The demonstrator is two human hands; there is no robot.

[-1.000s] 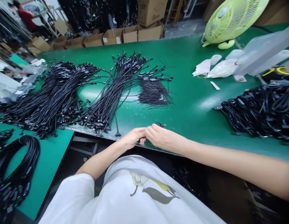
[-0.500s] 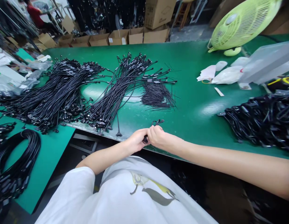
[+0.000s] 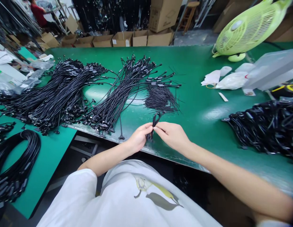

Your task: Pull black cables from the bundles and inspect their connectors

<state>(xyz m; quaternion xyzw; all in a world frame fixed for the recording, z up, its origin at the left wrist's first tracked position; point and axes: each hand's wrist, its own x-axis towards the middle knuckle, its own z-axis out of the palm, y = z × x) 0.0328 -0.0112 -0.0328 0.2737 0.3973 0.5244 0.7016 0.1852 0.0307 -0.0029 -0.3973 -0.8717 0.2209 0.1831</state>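
My left hand (image 3: 138, 138) and my right hand (image 3: 172, 134) meet at the near edge of the green table (image 3: 193, 107). Both pinch one small black folded cable (image 3: 154, 124) that stands up between their fingertips. Just beyond it lies a small heap of thin black ties (image 3: 161, 99). Left of that spreads a fan of black cables with plugs (image 3: 124, 91), and farther left a bigger pile of the same cables (image 3: 54, 93).
A heap of coiled black cables (image 3: 264, 127) lies at the right. A green fan (image 3: 249, 28), white plastic bags (image 3: 228, 78) and a clear bag (image 3: 270, 69) sit at the back right. Cardboard boxes (image 3: 127, 37) line the far edge. A person in red (image 3: 38, 14) stands far left.
The black cable has been lifted and now stands upright between my fingertips; my hands have drawn slightly apart. The view has shifted a little upward.
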